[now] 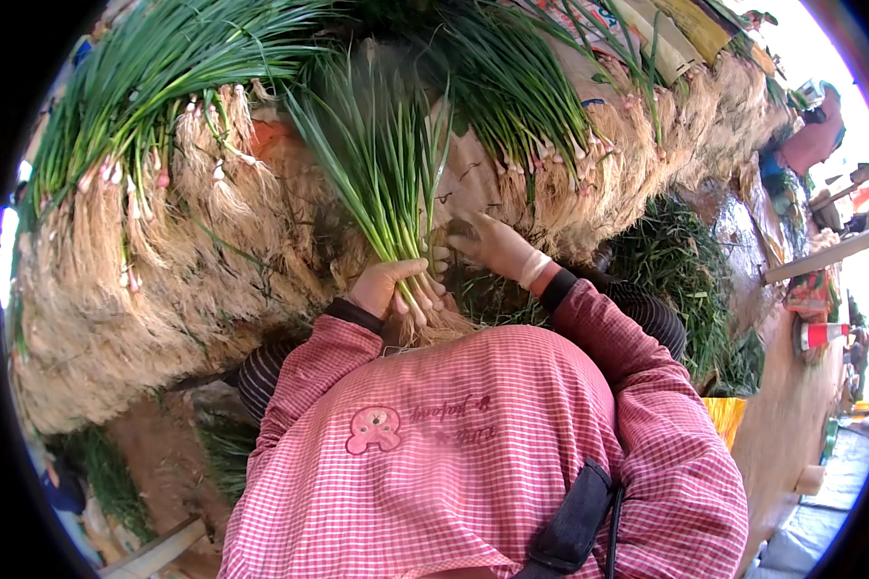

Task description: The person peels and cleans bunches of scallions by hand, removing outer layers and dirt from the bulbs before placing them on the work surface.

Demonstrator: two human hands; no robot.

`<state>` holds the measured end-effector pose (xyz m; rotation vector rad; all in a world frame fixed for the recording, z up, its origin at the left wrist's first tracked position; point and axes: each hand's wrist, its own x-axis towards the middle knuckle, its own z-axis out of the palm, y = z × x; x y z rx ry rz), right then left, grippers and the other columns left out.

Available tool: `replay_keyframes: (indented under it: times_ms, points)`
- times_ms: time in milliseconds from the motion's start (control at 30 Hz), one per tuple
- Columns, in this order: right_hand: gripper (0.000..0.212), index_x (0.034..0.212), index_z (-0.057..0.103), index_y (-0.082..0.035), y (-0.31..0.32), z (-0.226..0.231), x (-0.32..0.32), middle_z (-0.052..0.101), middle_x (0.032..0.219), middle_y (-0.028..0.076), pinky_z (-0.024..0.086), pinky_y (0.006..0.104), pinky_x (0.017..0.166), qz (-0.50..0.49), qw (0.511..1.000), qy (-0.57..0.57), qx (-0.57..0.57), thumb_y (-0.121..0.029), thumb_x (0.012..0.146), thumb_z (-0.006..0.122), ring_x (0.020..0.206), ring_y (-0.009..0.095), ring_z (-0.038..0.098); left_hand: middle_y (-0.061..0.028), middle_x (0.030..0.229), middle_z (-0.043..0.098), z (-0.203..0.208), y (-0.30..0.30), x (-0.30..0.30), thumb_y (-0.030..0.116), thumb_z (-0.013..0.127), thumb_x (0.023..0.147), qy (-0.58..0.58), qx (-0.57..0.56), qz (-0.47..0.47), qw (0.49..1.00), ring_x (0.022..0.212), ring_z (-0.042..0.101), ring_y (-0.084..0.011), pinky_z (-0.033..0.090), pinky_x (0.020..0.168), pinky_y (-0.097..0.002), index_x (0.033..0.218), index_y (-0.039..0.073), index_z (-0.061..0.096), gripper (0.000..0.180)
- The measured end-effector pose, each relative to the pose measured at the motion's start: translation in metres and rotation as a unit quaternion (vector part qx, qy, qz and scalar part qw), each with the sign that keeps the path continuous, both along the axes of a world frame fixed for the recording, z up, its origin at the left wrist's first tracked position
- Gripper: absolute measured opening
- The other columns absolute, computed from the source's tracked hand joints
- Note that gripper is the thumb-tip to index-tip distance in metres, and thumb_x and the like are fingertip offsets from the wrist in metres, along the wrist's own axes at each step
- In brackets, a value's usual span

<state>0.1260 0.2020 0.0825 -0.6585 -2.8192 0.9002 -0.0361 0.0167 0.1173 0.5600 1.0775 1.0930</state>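
A bunch of green onions [381, 193] stands in front of my chest, long leaves fanning up and away, white bulbs and stringy roots pointing toward me. My left hand [381, 285] is closed round its stalks just above the bulbs, thumb across the front. My right hand [497, 249], in a pale glove, is beside the stalks on their right. Its fingers bend in toward the bunch, but their tips are blurred, so whether they grip anything does not show. Both arms wear red checked sleeves with dark cuffs.
A heap of green onions [154, 87] lies at the far left, roots hanging toward me. Another pile [526, 106] rests right of centre on the same root-covered mound [97, 318]. Loose green leaves [671, 265] are heaped at the right, near a wooden bar [826, 254].
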Motion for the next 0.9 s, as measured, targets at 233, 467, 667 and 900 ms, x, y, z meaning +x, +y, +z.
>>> replay_keyframes:
  times_ms: [233,467,667,900]
  points:
    - [0.031,0.119,0.057,-0.008,-0.034,0.043,-0.029,0.063,0.098,0.020,0.051,0.0436,0.075,-0.014,0.997,-0.027,0.070,-0.024,0.093,0.053,0.088,0.034,0.063,-0.0196,0.083,0.069,-0.006,-0.003,0.010,0.022,0.051,0.094,-0.033,0.040,0.066,0.996,0.068,0.068,-0.0245,0.055,0.059,-0.0289,0.092,-0.007,0.065,0.033]
    - [0.033,0.115,0.056,-0.003,0.033,0.017,-0.017,0.063,0.084,0.022,0.049,0.0389,0.070,-0.133,0.961,0.181,-0.164,-0.019,0.087,0.063,0.074,0.033,0.061,-0.0148,0.091,0.068,-0.022,0.003,0.017,0.016,0.055,0.093,-0.123,-0.014,0.112,0.986,0.078,0.067,-0.0249,0.056,0.067,-0.0331,0.106,-0.003,0.062,0.025]
    - [0.036,0.111,0.057,-0.001,0.051,0.040,-0.047,0.062,0.080,0.022,0.048,0.0399,0.068,-0.010,0.968,0.245,0.047,-0.026,0.086,0.063,0.072,0.034,0.061,-0.0129,0.092,0.066,-0.013,0.004,0.031,0.001,0.059,0.086,-0.081,0.007,0.159,0.984,0.077,0.066,-0.0252,0.057,0.069,-0.0380,0.105,0.001,0.058,0.019]
    - [0.033,0.114,0.062,-0.009,0.120,0.059,-0.136,0.065,0.101,0.004,0.050,0.0294,0.080,-0.053,0.985,-0.004,0.164,-0.007,0.081,0.060,0.088,0.022,0.062,-0.0127,0.094,0.065,-0.040,0.008,0.026,0.003,0.062,0.083,0.040,0.115,0.133,0.984,0.080,0.065,-0.0241,0.056,0.070,-0.0383,0.106,-0.001,0.057,0.023]
